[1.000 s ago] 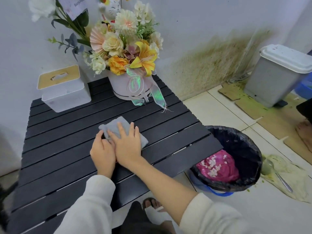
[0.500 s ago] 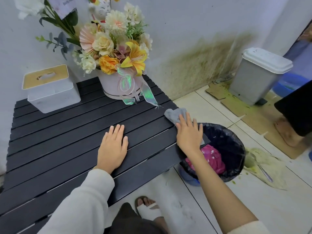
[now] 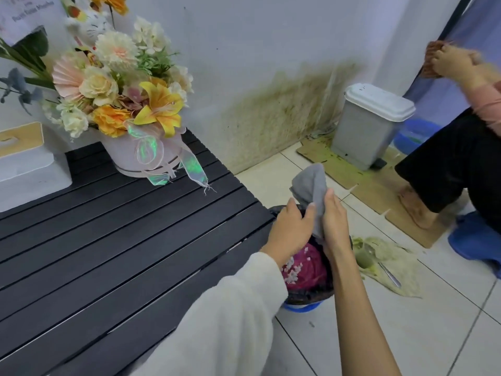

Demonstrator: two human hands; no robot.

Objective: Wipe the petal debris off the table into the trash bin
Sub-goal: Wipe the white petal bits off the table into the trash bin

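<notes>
Both my hands hold a grey cloth over the trash bin, which stands on the floor just past the right edge of the black slatted table. My left hand pinches the cloth's lower part. My right hand grips it from the right side. The bin has a black liner, with a pink bag and white petal bits inside. My arms hide most of the bin. No petals show on the table's slats.
A flower arrangement in a white pot and a white tissue box stand at the table's back. On the floor lie a stained cloth with a spoon, cardboard and a grey pedal bin. Another person squats at right.
My right hand swept the cloth off the table's right edge and lifted it over the bin. My left hand left the tabletop and joined it on the cloth.
</notes>
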